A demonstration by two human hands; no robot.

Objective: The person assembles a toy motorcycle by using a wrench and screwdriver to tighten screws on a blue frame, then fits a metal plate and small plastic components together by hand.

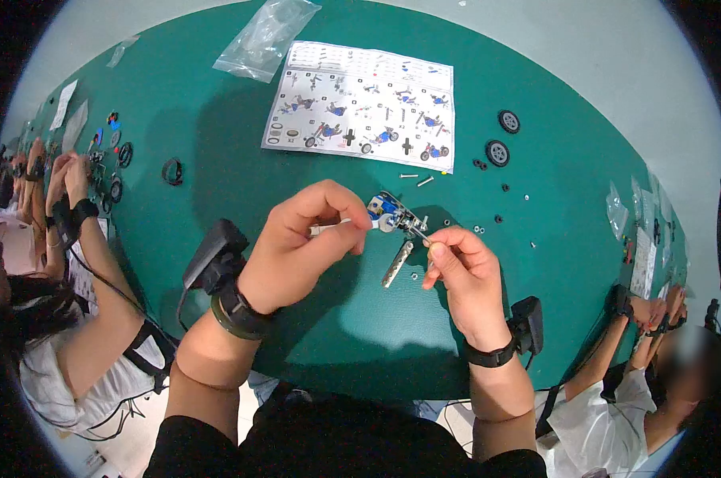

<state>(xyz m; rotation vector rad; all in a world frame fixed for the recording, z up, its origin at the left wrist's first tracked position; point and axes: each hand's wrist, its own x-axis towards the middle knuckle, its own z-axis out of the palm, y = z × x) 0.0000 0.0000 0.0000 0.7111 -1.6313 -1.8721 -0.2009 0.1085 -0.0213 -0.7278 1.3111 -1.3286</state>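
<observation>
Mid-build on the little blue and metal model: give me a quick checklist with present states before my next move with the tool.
1. Left hand has the white-handled tool in its grip: ok.
2. Right hand pinches the blue and metal model at its right end: ok.
3. Tool tip seated on a fastener: cannot tell, the fingers hide it.
4. Perforated metal strip lies on the green table between the hands, within reach: ok.
5. Instruction sheet lies flat and in view beyond the model: ok.
6. Two black wheels and loose screws lie apart from the hands: ok.
</observation>
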